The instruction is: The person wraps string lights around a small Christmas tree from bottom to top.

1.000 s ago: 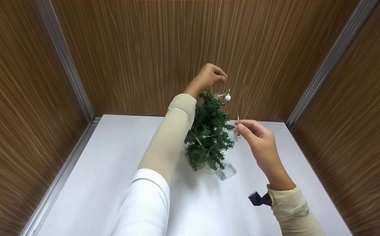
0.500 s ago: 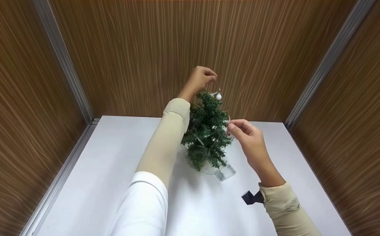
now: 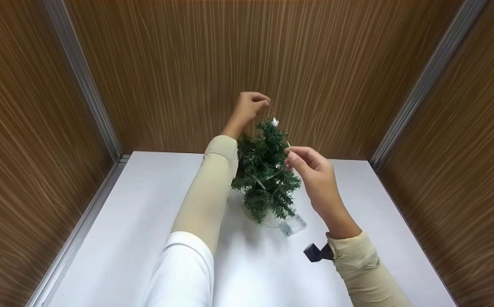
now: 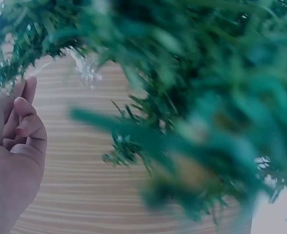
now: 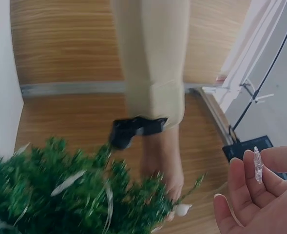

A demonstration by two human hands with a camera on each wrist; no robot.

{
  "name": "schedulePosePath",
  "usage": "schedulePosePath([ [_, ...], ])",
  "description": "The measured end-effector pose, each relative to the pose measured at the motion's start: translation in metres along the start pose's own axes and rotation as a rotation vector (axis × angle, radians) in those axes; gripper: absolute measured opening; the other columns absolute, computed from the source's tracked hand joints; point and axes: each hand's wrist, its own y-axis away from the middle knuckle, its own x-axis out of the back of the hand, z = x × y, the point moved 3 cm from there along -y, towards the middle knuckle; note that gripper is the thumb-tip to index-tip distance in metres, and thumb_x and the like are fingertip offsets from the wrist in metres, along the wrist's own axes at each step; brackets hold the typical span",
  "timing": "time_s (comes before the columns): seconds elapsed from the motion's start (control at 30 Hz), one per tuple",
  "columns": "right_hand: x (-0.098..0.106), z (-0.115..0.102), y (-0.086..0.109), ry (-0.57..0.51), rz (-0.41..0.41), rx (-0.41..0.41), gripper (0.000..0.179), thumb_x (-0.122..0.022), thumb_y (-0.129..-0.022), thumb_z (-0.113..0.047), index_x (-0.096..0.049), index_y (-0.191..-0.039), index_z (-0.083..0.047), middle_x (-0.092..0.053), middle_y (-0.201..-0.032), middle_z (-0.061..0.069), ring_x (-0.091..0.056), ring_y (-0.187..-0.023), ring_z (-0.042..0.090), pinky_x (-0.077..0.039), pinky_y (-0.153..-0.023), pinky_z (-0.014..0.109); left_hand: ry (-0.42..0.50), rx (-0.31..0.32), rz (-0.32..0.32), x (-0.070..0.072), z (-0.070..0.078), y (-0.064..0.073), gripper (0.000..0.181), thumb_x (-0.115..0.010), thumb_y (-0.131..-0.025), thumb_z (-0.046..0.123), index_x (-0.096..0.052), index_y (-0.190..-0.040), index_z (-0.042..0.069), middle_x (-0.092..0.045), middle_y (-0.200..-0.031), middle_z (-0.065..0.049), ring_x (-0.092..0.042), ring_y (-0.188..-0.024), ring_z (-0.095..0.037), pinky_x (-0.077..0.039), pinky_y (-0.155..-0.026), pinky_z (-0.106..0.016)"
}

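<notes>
A small green artificial Christmas tree (image 3: pixel 264 175) stands on the white table, with a clear light string partly wound through its branches. Beside and above its top, my left hand (image 3: pixel 251 105) pinches the thin wire of the string. Near those fingers hangs a white bulb (image 3: pixel 275 122). In the left wrist view a clear snowflake light (image 4: pixel 88 70) dangles past my left hand (image 4: pixel 24 141). At the tree's right side, my right hand (image 3: pixel 317 175) pinches another part of the string; in the right wrist view a small clear light (image 5: pixel 258 165) sits between thumb and fingers.
A clear battery box (image 3: pixel 293 225) lies on the table (image 3: pixel 153 204) in front of the tree, to the right of its base. Brown wood-grain panels (image 3: pixel 178 76) enclose the table at the back and sides. A black wrist camera (image 3: pixel 315 252) sticks out from my right sleeve.
Both hands have moved left in the head view, carrying the light string. The white bulb has come from right of the treetop to right at it. The right hand has risen slightly.
</notes>
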Motion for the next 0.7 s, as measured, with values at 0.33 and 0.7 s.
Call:
schedulePosePath([
  [0.33,-0.037,-0.012,-0.011,-0.029,-0.023,0.067,0.022,-0.059,-0.103,-0.014,-0.068,-0.117,0.001,-0.067,-0.101,0.012,-0.063,-0.096,0.031,-0.056,-0.086,0.034,0.101,-0.045,0.093,0.013,0.002,-0.001,0.018,-0.063,-0.099,0.004,-0.072,-0.107,-0.008,-0.071,-0.093,-0.008,-0.056,-0.072,-0.008,-0.045,-0.062,-0.019],
  [0.7,-0.059,0.004,-0.007,0.014,-0.100,0.036,0.020,-0.060,-0.102,-0.013,-0.070,-0.116,-0.002,-0.068,-0.098,0.016,-0.065,-0.089,0.022,-0.056,-0.083,0.035,0.134,-0.016,0.129,0.022,-0.016,0.002,0.023,-0.062,-0.099,0.005,-0.069,-0.113,-0.012,-0.070,-0.111,-0.027,-0.057,-0.072,-0.004,-0.045,-0.061,-0.018],
])
